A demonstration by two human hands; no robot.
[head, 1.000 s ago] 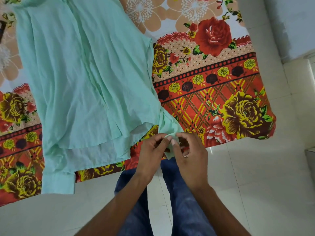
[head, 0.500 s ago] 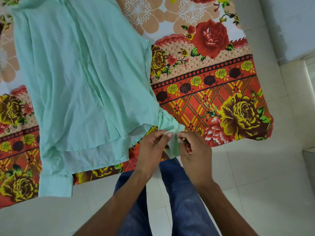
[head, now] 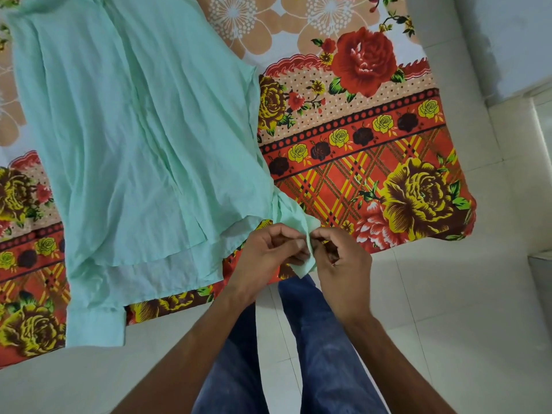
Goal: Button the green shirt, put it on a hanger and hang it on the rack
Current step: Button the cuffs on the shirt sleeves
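A pale green shirt lies spread over a bed, its hem toward me and one cuffed sleeve hanging off the near edge at the left. The other sleeve's cuff is pulled off the bed's edge toward me. My left hand and my right hand both pinch that cuff between fingertips, close together, thumbs nearly touching. The button itself is hidden by my fingers. No hanger or rack is in view.
The bed wears a floral sheet in red, orange and yellow. Pale floor tiles surround it at the right and front. My legs in blue jeans stand at the bed's edge.
My hands have stayed on the sleeve cuff, with the fingers shifting slightly and the cuff end now sticking down between them. The view has drifted a little.
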